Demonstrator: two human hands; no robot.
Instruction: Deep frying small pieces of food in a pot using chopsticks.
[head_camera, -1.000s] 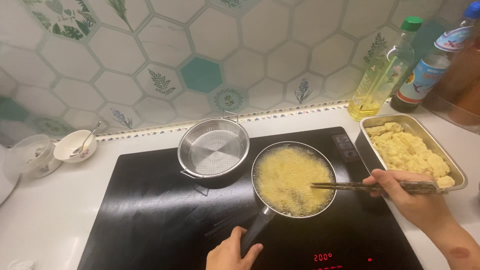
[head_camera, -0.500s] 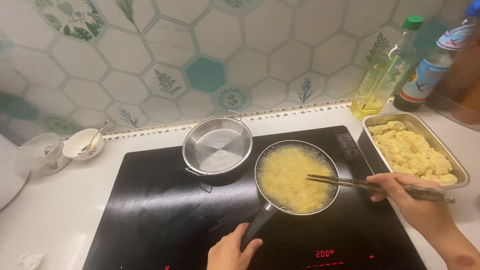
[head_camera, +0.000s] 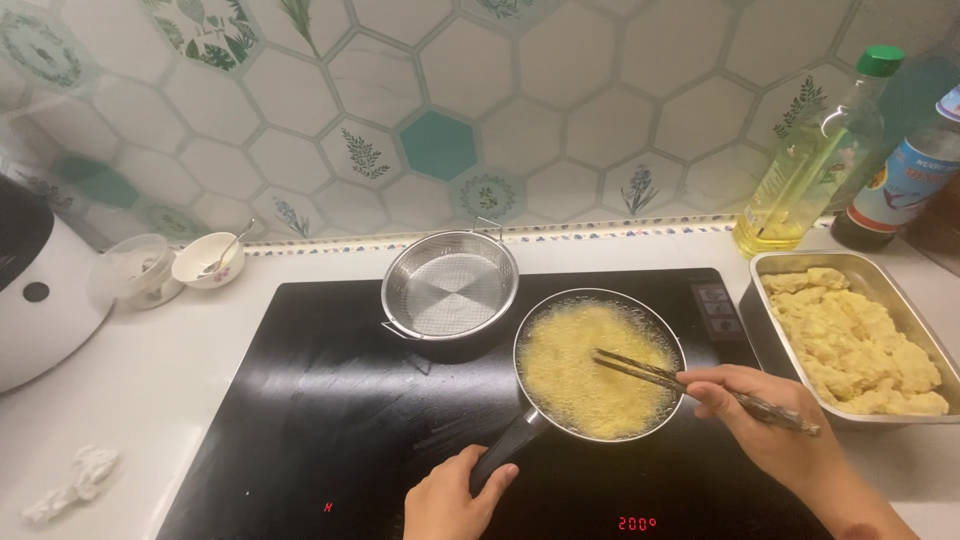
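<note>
Clearly frying is midway: the pan (head_camera: 598, 368) bubbles on the black cooktop (head_camera: 330, 420), left hand (head_camera: 452, 497) fingers wrapped on its handle, right hand (head_camera: 775, 425) pinching chopsticks (head_camera: 700, 385) into the oil. Right of the pan, a steel tray (head_camera: 790, 262) holds pale battered pieces (head_camera: 855, 340); the strainer basket (head_camera: 450, 285) behind the pan sits empty.

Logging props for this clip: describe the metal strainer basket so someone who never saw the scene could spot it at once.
Start at the black cooktop. At its back edge, left of the frying pan full of bubbling yellow oil, sits the strainer basket. It is the only round mesh vessel, shiny steel and empty, unlike the rectangular tray of pale pieces on the right.
</note>
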